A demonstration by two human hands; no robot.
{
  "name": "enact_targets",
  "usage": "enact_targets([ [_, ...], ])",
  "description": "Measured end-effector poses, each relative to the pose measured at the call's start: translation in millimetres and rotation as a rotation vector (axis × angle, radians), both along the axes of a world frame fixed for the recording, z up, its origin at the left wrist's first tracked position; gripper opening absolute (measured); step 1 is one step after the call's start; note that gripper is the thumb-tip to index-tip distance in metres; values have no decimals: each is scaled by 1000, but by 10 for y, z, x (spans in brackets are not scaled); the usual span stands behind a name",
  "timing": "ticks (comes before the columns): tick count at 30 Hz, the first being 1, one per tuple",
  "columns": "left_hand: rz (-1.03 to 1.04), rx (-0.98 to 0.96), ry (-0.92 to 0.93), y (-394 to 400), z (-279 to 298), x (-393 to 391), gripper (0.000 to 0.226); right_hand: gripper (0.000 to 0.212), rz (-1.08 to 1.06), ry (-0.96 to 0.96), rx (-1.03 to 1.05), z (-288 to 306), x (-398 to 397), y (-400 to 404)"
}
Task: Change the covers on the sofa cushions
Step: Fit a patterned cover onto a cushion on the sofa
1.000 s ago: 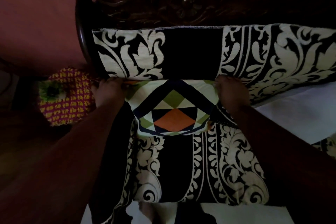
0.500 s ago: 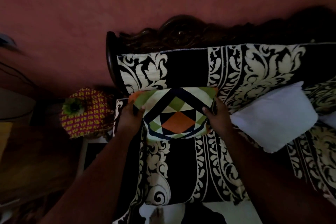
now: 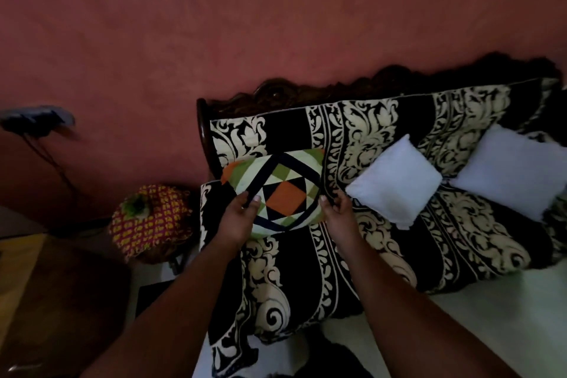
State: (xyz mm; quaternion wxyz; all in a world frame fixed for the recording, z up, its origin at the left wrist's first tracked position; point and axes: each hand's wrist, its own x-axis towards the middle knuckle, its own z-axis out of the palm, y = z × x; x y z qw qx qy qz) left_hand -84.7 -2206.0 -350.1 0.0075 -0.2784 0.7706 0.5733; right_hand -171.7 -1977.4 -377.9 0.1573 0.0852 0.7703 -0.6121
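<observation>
Patchwork cushion (image 3: 276,190) is covered in smooth matt cloth, sofa throw (image 3: 368,239) looks woven and matt, carved sofa frame (image 3: 276,98) is dark glossy wood, wall (image 3: 276,24) matt plaster.

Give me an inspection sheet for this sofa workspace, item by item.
Surface: sofa draped in a black and cream floral throw.
Job's things: patterned cushion at the sofa's left end; two white cushions without covers to its right.
Clutter: pink and yellow crocheted item beside the sofa.
Hands: left hand and right hand grip the patterned cushion's edges.
Cables: dark cables running down the wall.
Surroundings: red wall, dim light.
</observation>
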Motion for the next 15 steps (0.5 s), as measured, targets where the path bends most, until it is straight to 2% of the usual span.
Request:
enact_targets([
  [4, -105, 33, 28, 297, 364, 274, 70, 71, -101, 34, -48, 378, 503, 257],
  [9, -229, 16, 55, 962, 805, 253, 66, 64, -239, 74, -72, 865, 782, 880],
  [11, -319, 21, 86, 1302, 1028, 233, 77, 64, -307, 87, -73, 1028, 855, 1226],
  [13, -397, 54, 115, 1685, 1165, 148, 101, 67, -367, 145, -86, 1181, 939, 1628],
  [14, -424, 80, 126, 1849, 1197, 87, 104, 71, -392, 168, -89, 1259, 984, 1803],
  [15, -469, 85, 145, 2113, 1307, 53, 96, 75, -429, 191, -99, 1356, 1043, 2045],
])
